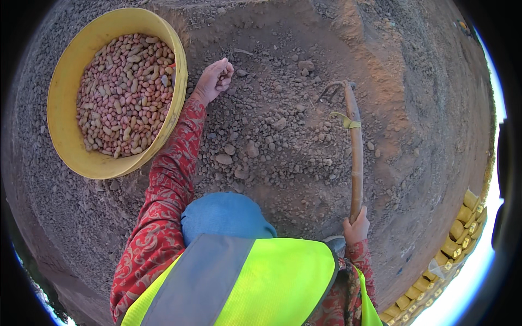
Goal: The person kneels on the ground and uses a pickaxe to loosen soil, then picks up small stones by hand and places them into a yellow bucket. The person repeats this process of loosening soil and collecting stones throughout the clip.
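Note:
At the upper left stands a yellow plastic tub (181, 87) holding peanuts (126, 91), some in shells and some shelled with pink skins. Just right of its rim, my left hand (215, 79) is over the soil with its fingers curled; whether it holds anything cannot be told. My right hand (357, 226) grips the lower end of the wooden handle of a hand hoe (356, 163). The hoe's metal tines point left and rest at the soil, and a yellow-green strip (346, 121) is tied around the handle below the head.
Loose, cloddy soil (261, 150) lies between my hands, with a ridge of earth (379, 81) to the right. Yellow containers or sacks (450, 246) are stacked in rows at the far lower right. My bent knee in blue cloth (224, 214) is close below the soil.

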Motion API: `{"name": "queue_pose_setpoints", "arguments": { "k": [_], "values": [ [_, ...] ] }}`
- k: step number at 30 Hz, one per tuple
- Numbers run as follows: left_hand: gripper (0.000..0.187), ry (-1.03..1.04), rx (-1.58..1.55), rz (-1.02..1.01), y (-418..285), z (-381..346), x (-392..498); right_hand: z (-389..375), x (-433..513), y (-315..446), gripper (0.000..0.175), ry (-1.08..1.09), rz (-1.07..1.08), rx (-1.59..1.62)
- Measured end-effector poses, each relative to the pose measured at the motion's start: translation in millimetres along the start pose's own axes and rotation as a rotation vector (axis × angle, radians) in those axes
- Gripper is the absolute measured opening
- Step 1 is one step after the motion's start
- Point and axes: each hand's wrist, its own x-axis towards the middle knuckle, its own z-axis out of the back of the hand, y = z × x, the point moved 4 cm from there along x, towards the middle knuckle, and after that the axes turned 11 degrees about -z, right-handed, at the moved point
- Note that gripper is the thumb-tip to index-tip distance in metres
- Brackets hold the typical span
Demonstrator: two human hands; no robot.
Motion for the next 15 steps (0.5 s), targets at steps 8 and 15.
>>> {"name": "queue_pose_setpoints", "arguments": {
  "k": [8,15],
  "values": [
    [0.018,0.386,1.569,-0.215,39,-5,42,3,2,4,0.046,-0.008,0.042,0.046],
    [0.019,0.158,1.098,-0.342,10,4,11,33,6,20,0.035,0.102,-0.122,0.213]
  ]
}}
